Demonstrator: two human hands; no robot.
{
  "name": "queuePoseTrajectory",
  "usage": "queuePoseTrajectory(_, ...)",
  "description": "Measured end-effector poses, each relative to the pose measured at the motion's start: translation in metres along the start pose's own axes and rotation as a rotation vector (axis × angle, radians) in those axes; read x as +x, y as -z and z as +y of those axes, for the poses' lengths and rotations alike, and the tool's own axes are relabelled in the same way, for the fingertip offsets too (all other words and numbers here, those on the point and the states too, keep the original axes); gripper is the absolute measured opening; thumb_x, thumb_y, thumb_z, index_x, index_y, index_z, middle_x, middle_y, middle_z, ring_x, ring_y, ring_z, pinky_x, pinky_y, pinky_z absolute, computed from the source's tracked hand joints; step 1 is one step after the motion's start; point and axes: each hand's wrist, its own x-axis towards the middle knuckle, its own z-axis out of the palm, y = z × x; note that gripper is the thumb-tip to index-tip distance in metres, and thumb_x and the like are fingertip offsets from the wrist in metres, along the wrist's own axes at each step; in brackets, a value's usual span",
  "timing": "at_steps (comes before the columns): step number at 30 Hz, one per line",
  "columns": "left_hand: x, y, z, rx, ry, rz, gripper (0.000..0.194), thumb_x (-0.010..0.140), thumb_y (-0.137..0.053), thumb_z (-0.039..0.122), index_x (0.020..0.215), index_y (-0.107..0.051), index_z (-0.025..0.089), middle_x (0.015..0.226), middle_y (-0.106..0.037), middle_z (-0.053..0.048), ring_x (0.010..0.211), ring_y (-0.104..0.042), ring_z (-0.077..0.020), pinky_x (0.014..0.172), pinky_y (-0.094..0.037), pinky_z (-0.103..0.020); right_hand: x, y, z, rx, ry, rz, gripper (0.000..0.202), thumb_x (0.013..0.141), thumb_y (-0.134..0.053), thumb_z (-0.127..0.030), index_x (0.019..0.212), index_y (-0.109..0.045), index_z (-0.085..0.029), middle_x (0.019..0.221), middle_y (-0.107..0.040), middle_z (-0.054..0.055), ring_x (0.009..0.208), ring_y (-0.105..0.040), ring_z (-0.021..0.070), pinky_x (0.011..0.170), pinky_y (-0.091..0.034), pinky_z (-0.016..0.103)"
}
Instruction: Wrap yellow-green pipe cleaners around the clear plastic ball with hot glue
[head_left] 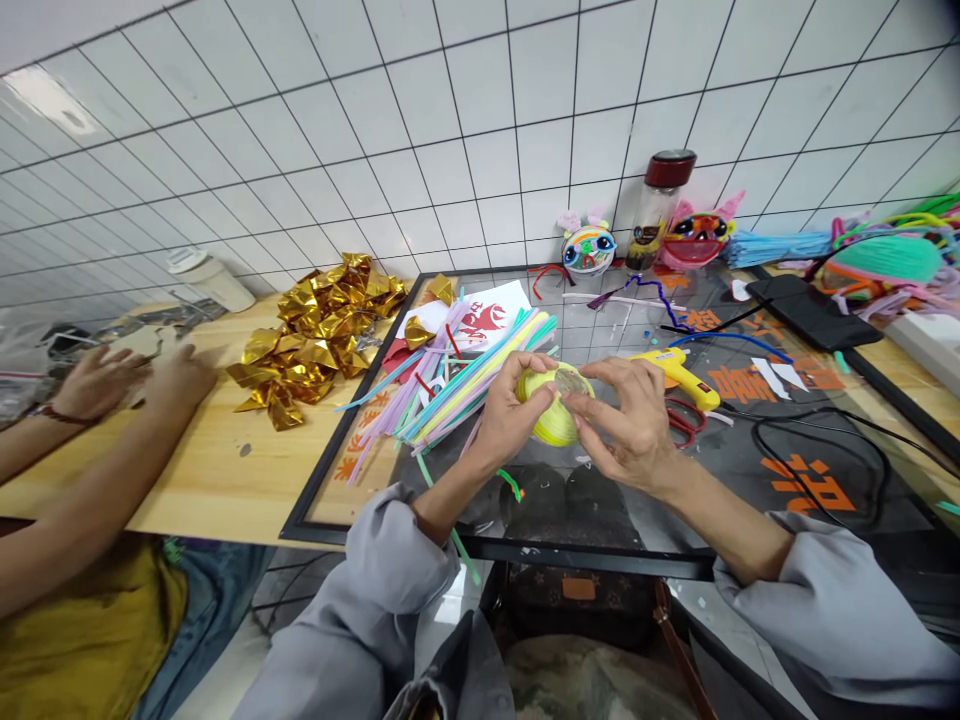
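A round, hollow-looking yellow piece (555,426), its ridged surface seemingly wound with fuzzy strips, is held above the dark panel. My left hand (511,412) grips its left side, the thumb pressing on the front. On the right, my right hand (628,418) has its fingers closed at the rim and the greyish opening; whether they also pinch something small cannot be made out. Just behind my right hand lies a yellow hot glue gun (679,375), with red-handled scissors (686,422) beside it. A bundle of pastel pipe cleaners (469,385) rests left of my left hand.
Gold foil pieces (300,340) are heaped on the left. A co-worker's hands (161,375) work beyond them. Along the wall stand two decorated heads (589,247) and a bottle (654,215). A phone (814,310) and black cable (825,415) lie right.
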Motion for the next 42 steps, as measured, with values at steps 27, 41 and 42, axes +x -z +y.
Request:
queuePoseTrajectory(27,-0.003,0.002,-0.006,0.003,0.004,-0.002,0.023,0.076,-0.067,0.022,0.089,-0.049,0.022,0.100,-0.065,-0.003,0.100,-0.064,-0.0173,0.094,-0.050,-0.033,-0.003,-0.007,0.015,0.188,-0.358,-0.088,0.030,0.102,-0.047,-0.031,0.110,-0.074,-0.022,0.122,-0.062,0.013,0.116,-0.058,0.0293,0.096,-0.044,0.050)
queuePoseTrajectory(41,-0.002,0.002,-0.005,0.016,0.008,-0.009,0.021,0.077,-0.066,0.022,0.089,-0.049,0.022,0.101,-0.066,-0.003,0.102,-0.064,-0.0176,0.096,-0.049,-0.033,0.000,-0.016,0.016,0.229,-0.397,-0.126,0.040,0.104,-0.043,-0.048,0.117,-0.073,-0.024,0.127,-0.060,0.013,0.121,-0.057,0.0298,0.098,-0.044,0.051)
queuePoseTrajectory(42,-0.002,0.002,-0.005,0.020,0.005,-0.010,0.021,0.077,-0.066,0.022,0.089,-0.049,0.022,0.100,-0.066,-0.003,0.102,-0.064,-0.0175,0.096,-0.049,-0.033,0.000,-0.017,0.016,0.238,-0.401,-0.126,0.040,0.104,-0.043,-0.048,0.118,-0.072,-0.025,0.128,-0.060,0.013,0.121,-0.056,0.0300,0.100,-0.044,0.052)
